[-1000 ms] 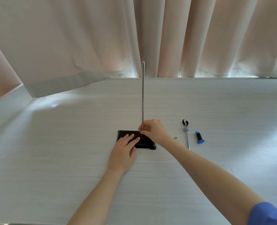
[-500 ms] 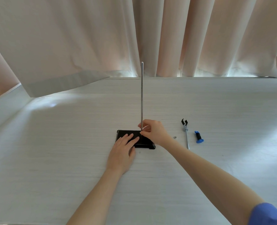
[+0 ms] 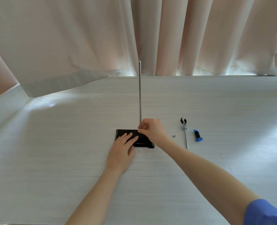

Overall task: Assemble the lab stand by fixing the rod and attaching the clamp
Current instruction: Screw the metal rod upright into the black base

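Note:
A thin metal rod stands upright on the black base plate in the middle of the white table. My right hand pinches the rod close to its foot. My left hand lies flat, fingers spread, on the left half of the base. To the right, apart from both hands, lie a small nut, a clamp with black jaws on a metal shaft, and a black and blue clamp holder.
Pale curtains hang along the far edge of the table. One curtain corner drapes onto the tabletop at the back left.
My right hand's fingers have shifted slightly on the rod near its foot. My left hand and the base have stayed put. The rod remains upright.

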Action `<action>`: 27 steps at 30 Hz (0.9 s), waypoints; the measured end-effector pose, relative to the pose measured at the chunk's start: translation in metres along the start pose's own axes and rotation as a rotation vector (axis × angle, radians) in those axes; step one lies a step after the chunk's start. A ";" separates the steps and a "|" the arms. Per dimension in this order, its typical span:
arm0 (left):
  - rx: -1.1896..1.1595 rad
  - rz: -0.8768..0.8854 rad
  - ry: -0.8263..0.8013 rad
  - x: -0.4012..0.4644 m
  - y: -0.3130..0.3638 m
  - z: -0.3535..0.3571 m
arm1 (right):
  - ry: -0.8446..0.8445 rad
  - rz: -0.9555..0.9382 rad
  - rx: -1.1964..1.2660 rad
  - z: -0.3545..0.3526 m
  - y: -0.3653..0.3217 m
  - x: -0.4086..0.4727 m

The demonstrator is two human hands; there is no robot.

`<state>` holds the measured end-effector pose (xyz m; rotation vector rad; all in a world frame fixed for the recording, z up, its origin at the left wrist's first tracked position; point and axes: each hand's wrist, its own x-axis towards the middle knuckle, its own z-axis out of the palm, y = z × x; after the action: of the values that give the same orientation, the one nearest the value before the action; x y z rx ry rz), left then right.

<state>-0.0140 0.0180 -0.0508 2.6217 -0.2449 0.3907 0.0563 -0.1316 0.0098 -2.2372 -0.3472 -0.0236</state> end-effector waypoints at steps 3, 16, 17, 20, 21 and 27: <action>0.002 0.003 0.001 -0.001 0.000 0.000 | -0.023 -0.012 -0.010 -0.003 0.000 0.001; 0.003 0.008 -0.003 0.000 -0.001 0.000 | -0.049 0.020 0.081 0.003 0.007 -0.003; 0.006 0.010 -0.004 0.000 -0.001 0.000 | -0.042 0.022 0.085 0.004 0.007 -0.003; 0.025 0.008 0.010 -0.002 -0.001 -0.001 | -0.006 0.030 0.119 0.006 0.009 -0.007; 0.030 0.001 0.020 -0.003 -0.001 -0.001 | 0.017 0.035 0.136 0.006 0.010 -0.008; 0.055 -0.021 0.026 -0.002 -0.002 -0.001 | 0.193 0.058 0.144 -0.002 0.019 -0.015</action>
<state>-0.0158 0.0205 -0.0515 2.6685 -0.2009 0.4301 0.0472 -0.1479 -0.0053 -2.0813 -0.1739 -0.1771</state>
